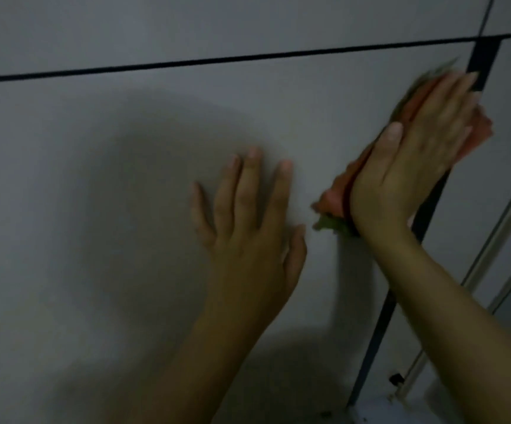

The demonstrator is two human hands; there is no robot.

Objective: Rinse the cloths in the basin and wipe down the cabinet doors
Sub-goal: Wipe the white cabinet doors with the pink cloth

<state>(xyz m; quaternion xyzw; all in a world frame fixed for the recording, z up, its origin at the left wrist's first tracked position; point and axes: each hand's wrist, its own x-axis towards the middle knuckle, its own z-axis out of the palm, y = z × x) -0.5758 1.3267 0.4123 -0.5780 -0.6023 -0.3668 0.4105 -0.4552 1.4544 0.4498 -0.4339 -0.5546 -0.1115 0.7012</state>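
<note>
A grey cabinet door (110, 194) fills most of the head view. My left hand (248, 221) lies flat on it with fingers straight and spread, holding nothing. My right hand (413, 157) presses a pink cloth with a green edge (335, 194) flat against the door near its right edge, fingers straight and blurred by motion. The cloth sticks out below the wrist and to the right of the fingers. No basin is in view.
A dark horizontal gap (217, 61) separates this door from the panel above. A dark vertical gap (383, 319) runs down the right edge. Beyond it is another grey panel with a pale diagonal rail (499, 228).
</note>
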